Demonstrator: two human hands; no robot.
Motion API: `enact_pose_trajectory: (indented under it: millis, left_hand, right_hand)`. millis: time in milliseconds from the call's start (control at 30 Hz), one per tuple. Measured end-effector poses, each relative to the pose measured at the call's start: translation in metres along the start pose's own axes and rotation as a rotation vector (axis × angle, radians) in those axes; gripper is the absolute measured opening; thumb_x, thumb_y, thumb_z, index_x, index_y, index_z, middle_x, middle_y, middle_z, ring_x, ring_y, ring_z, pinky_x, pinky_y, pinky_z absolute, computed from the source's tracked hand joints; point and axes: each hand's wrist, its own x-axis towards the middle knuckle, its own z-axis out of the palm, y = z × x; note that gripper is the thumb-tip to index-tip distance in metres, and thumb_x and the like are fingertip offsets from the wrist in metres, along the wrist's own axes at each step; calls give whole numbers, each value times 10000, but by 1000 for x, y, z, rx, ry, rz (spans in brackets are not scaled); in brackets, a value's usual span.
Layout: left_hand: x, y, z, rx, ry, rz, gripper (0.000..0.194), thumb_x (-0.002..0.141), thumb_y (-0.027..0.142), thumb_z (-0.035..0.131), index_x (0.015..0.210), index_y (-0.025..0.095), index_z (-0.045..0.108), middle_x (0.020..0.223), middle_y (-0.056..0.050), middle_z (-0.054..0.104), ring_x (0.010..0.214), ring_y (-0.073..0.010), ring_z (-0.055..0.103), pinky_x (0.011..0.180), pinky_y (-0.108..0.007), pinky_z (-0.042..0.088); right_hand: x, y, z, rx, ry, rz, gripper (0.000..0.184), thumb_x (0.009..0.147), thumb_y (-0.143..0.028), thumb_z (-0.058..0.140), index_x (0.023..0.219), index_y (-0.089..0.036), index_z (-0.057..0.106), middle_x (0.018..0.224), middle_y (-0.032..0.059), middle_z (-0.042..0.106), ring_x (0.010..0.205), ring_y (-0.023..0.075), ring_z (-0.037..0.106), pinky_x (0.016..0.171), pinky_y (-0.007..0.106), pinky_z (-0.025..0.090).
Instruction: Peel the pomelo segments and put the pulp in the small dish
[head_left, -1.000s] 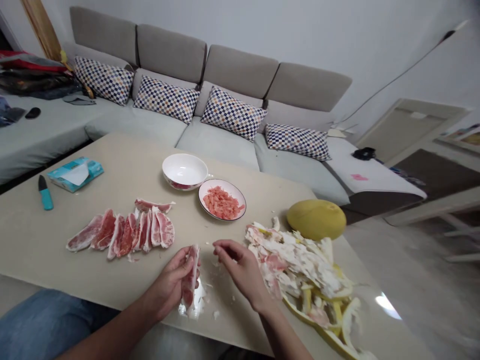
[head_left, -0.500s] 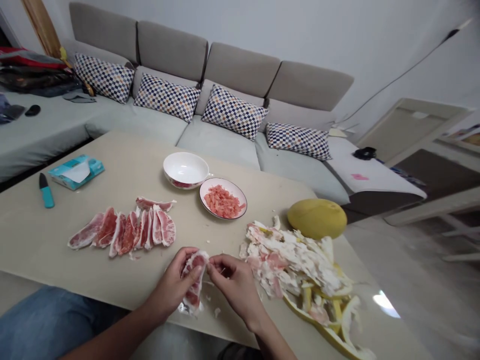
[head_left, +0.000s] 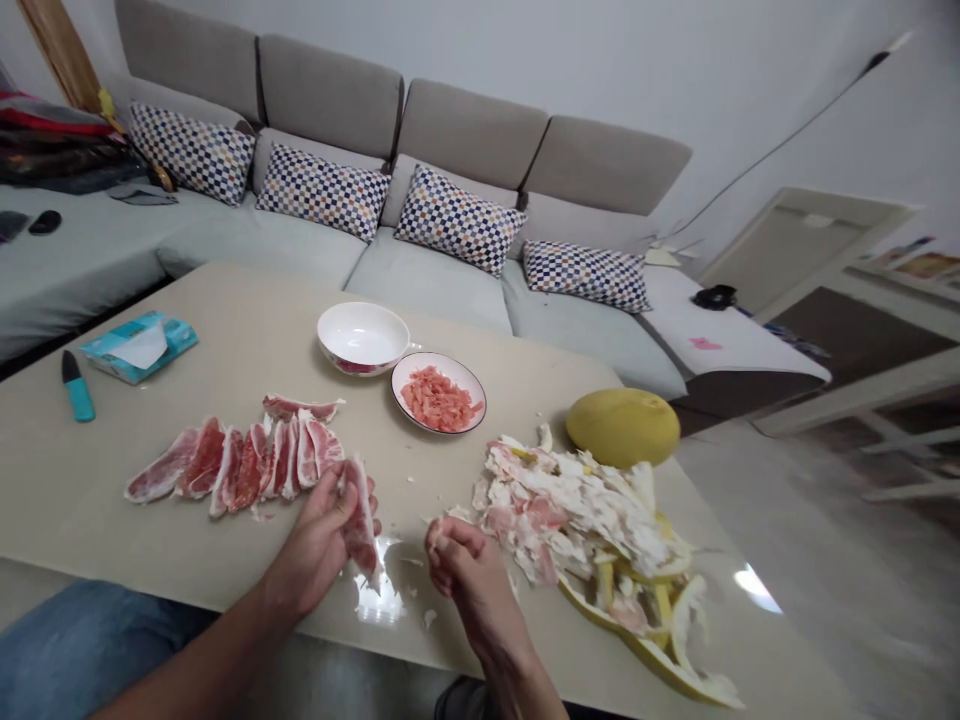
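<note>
My left hand [head_left: 315, 545] grips a pink pomelo segment [head_left: 361, 522] upright just above the beige table [head_left: 225, 330], close to the right end of a row of peeled segments [head_left: 236, 465]. My right hand [head_left: 461, 565] is curled closed beside the segment, pinching what looks like a small bit of white membrane. It sits at the left edge of a heap of white and yellow peel scraps [head_left: 592, 520].
Behind lie a plate of pink pomelo flesh [head_left: 439, 400], a white bowl [head_left: 363, 337], a whole yellow pomelo [head_left: 622, 427], a tissue pack [head_left: 139, 345] and a teal knife [head_left: 75, 388]. A grey sofa with checked cushions [head_left: 457, 220] stands beyond the table.
My hands have parted. The left hand has carried the segment left toward the row. The right hand has pulled away to the right, toward the peel heap, closed on a scrap.
</note>
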Motion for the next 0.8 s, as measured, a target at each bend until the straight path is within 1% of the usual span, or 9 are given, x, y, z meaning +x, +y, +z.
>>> enact_pose_trajectory:
  millis: [100, 200, 300, 400, 433, 500, 600, 733, 800]
  left_hand:
    - [0, 13, 2, -67, -120, -49, 165, 880, 201, 589, 1041, 230, 563, 915, -11, 529, 732, -97, 508, 659, -240, 441]
    - [-5, 13, 6, -119, -205, -170, 148, 898, 204, 554, 1043, 207, 583, 948, -31, 525, 715, -95, 490, 640, -243, 433]
    - [-8, 7, 6, -160, -221, -270, 161, 903, 265, 545, 1028, 186, 608, 964, -41, 515, 704, -94, 483, 606, -233, 425]
    - [-10, 3, 6, -152, -229, -313, 237, 879, 342, 578, 1034, 169, 627, 976, -46, 497, 697, -90, 476, 564, -213, 409]
    - [-11, 3, 6, -131, -233, -306, 232, 862, 323, 607, 1036, 171, 631, 981, -44, 491, 699, -87, 475, 558, -206, 405]
    - [-12, 2, 6, -76, -236, -288, 214, 828, 233, 654, 1035, 180, 637, 973, -34, 480, 707, -82, 478, 560, -196, 401]
    - [-12, 2, 7, -4, -242, -298, 251, 801, 186, 677, 1050, 188, 646, 939, -32, 489, 716, -93, 504, 574, -204, 424]
    - [-13, 3, 7, 125, -318, -271, 328, 803, 245, 677, 1119, 165, 642, 998, -103, 584, 869, -196, 585, 731, -313, 494]
    - [-14, 5, 8, 190, -357, -231, 360, 821, 279, 657, 1162, 170, 628, 1055, -128, 618, 946, -242, 599, 823, -371, 480]
  right_hand:
    - [-7, -7, -27, -36, 120, -94, 247, 776, -351, 530, 610, -205, 420, 547, -65, 335, 454, 84, 278, 430, 209, 250]
    - [-9, -17, -58, -389, 371, -218, 333, 848, -405, 453, 587, -221, 358, 547, -54, 307, 481, 114, 311, 448, 230, 295]
    - [-8, -22, -84, -879, 506, -316, 305, 845, -442, 511, 651, -207, 504, 604, -11, 474, 539, 147, 438, 509, 260, 361]
    - [-7, -17, -94, -1112, 548, -418, 261, 837, -418, 544, 951, -204, 643, 875, 67, 646, 638, 188, 566, 596, 310, 441]
    - [-7, -15, -92, -1124, 550, -437, 279, 848, -410, 538, 1003, -205, 649, 936, 84, 664, 671, 199, 593, 625, 325, 460]
    - [-7, -12, -83, -1096, 508, -452, 262, 878, -392, 521, 988, -204, 666, 938, 90, 690, 716, 211, 624, 664, 336, 484]
    - [-8, -18, -55, -1004, 334, -493, 213, 907, -337, 510, 954, -207, 673, 902, 78, 706, 761, 206, 644, 678, 317, 503]
    - [-12, -41, -13, -875, 69, -573, 187, 914, -270, 525, 1020, -230, 674, 943, 65, 699, 815, 182, 649, 696, 284, 520]
    - [-13, -51, 1, -844, -12, -583, 178, 906, -258, 550, 1030, -237, 676, 941, 58, 696, 810, 172, 642, 707, 279, 521]
